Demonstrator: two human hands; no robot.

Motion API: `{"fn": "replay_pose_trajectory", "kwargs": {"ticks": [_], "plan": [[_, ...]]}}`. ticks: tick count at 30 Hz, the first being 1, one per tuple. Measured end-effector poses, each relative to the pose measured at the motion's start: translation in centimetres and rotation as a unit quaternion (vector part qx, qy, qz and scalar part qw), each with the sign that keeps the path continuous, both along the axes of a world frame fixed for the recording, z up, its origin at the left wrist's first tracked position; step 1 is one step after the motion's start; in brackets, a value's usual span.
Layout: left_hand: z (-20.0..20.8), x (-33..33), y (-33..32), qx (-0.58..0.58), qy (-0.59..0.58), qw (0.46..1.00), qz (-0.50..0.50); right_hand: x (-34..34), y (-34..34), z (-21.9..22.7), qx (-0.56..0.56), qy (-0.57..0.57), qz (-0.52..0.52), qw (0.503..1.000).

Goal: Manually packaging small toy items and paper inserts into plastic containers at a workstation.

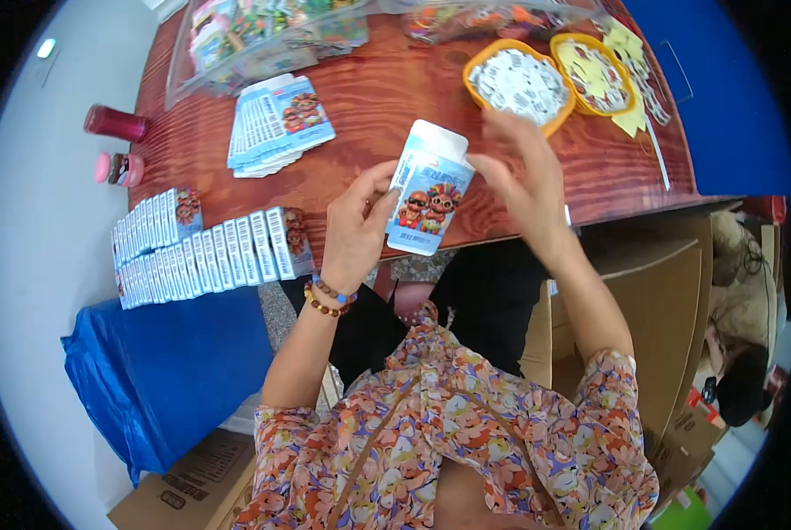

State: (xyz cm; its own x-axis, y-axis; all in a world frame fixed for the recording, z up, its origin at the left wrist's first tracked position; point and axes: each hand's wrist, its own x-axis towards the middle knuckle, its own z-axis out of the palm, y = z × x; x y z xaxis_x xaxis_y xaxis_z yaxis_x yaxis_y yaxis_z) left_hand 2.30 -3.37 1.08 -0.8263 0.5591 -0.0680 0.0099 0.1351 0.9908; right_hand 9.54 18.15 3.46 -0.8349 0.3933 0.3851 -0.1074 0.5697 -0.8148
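Note:
My left hand [357, 216], with a beaded bracelet at its wrist, pinches the left edge of a small light-blue carton [429, 208] printed with cartoon figures. The white top flap of this carton stands up, and its front faces me above the table's near edge. My right hand [530, 181] is just right of the carton, its fingers spread and slightly blurred. Its thumb is close to the carton's upper right corner; whether they touch I cannot tell. A fanned stack of flat cartons [281, 128] lies beyond my left hand. Folded, filled-out boxes [206, 261] stand in two rows at the left.
Two orange-yellow bowls, one [472, 72] with white paper pieces and one [627, 87] with yellowish pieces, stand at the back right. Clear plastic bins [177, 75] of colourful packets line the back. A red jar [116, 124] and a pink jar [120, 169] are far left. Cardboard boxes [634, 300] sit lower right.

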Motion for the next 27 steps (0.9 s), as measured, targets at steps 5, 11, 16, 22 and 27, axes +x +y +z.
{"fn": "replay_pose_trajectory", "kwargs": {"ticks": [5,11,16,22,27], "plan": [[-1.0,1.9,1.3,0.004,0.04,0.999,0.002,-0.8,2.5,-1.0,-0.26,-0.173,0.168,0.935],[-0.8,3.5,2.7,-0.272,0.422,0.865,0.016,-0.3,1.2,-0.7,-0.271,-0.18,0.124,0.937],[-1.0,3.2,2.6,-0.22,0.369,0.902,0.043,-0.9,1.3,-1.7,-0.266,-0.122,0.143,0.946],[-0.6,2.9,2.9,-0.186,0.296,0.93,0.111,1.7,-2.1,-3.1,-0.149,-0.052,0.017,0.987],[-1.2,3.3,3.2,-0.161,0.274,0.942,0.109,1.3,-3.2,-4.6,-0.221,-0.011,0.035,0.975]]}}
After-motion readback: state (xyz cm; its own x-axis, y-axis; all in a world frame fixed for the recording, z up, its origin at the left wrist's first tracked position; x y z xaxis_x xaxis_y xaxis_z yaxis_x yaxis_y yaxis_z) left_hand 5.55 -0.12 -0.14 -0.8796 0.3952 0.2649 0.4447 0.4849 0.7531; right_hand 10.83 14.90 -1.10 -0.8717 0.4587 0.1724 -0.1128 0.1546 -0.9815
